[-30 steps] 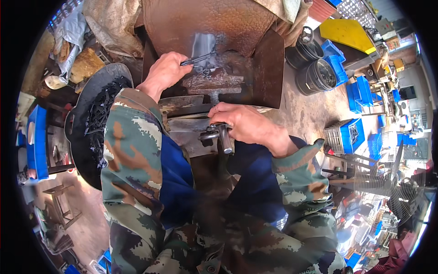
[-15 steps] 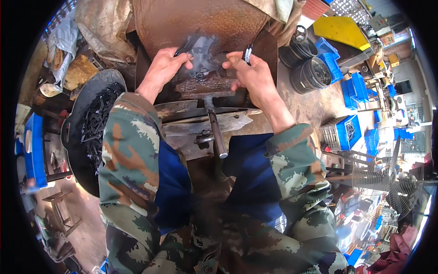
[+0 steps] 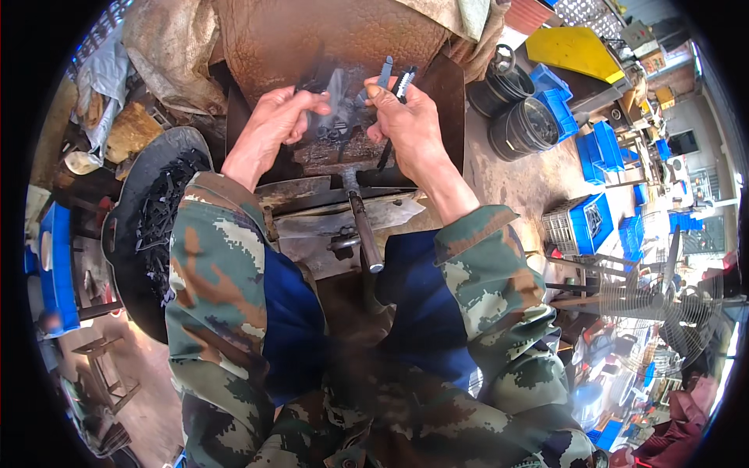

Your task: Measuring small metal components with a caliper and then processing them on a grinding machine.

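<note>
My left hand (image 3: 275,129), at the left of the machine's work spot, has its fingers closed on a blurred dark thin piece (image 3: 316,74). Opposite it, my right hand (image 3: 407,125) pinches a flat grey metal strip (image 3: 385,72) between thumb and finger. A dark strip with a pale toothed edge (image 3: 404,83) also sticks up from that hand. Between both hands sits a rusty machine bed (image 3: 320,156) with small dark metal parts (image 3: 335,131) on it. Something greyish and blurred hangs above these parts. A round metal bar (image 3: 365,230) projects from the bed toward me.
A black oval basin (image 3: 117,249) full of dark strips stands left. A brown, worn guard sheet (image 3: 328,35) rises behind the bed. To the right are black buckets (image 3: 523,129), blue crates (image 3: 597,222) and a fan (image 3: 663,300). Sacking (image 3: 168,47) hangs at far left.
A grey strip now shows in my right hand, which has moved slightly left, nearer my left hand. The grey blur between the hands has become narrower.
</note>
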Demonstrator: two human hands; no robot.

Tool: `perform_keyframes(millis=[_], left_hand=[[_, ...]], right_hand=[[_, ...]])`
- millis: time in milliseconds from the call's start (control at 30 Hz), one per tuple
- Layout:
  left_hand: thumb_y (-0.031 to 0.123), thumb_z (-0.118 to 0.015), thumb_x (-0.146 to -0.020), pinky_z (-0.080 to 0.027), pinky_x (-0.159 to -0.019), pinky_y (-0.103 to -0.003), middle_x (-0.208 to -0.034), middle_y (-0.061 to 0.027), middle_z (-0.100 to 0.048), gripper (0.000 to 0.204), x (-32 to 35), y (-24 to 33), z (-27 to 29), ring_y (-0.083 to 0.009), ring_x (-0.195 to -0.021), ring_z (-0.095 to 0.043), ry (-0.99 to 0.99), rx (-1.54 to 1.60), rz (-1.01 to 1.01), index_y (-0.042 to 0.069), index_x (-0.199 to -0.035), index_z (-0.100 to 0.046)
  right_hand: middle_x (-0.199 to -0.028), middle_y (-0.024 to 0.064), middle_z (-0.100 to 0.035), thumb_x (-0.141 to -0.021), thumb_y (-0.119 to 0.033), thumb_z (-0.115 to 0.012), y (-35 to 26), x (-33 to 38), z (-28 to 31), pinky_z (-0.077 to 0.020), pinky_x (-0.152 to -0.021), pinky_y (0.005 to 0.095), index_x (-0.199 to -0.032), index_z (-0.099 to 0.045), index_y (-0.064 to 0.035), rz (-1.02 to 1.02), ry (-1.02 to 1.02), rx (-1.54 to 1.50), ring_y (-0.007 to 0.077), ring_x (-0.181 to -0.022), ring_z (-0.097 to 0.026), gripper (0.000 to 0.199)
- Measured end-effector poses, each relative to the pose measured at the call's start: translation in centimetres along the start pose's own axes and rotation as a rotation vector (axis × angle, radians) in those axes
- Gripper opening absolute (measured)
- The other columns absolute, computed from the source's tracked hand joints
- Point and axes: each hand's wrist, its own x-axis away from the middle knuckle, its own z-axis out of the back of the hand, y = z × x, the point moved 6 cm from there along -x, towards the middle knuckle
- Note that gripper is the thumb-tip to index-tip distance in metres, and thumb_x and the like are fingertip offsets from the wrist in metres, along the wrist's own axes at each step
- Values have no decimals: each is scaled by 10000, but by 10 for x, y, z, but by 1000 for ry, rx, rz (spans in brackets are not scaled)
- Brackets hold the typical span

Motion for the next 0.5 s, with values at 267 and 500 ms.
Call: perform_keyframes(millis=[267,500], left_hand=[[156,-548,-894,-339,-510,-245,-662,17,-549,195,0,-33,43,-69,-584,-452,102,-424,142,30,-923,-694],[105,-590,-870,-421,-635,-288,-768,-5,-607,150,-11,-44,27,-116,-664,-504,-46,-554,-14,-11,-891,-684]], right_hand=[[-670,-4,-493,-961,-258,-646,0,9,-1,-443,-500,282,-1056,-639,5,14,6,104,96,-512,-454,280],[-774,65,-584,-994,-266,-590,-9,10,13,-472,-461,284,-1000,-646,1,66,-20,-40,114,-499,-507,273]])
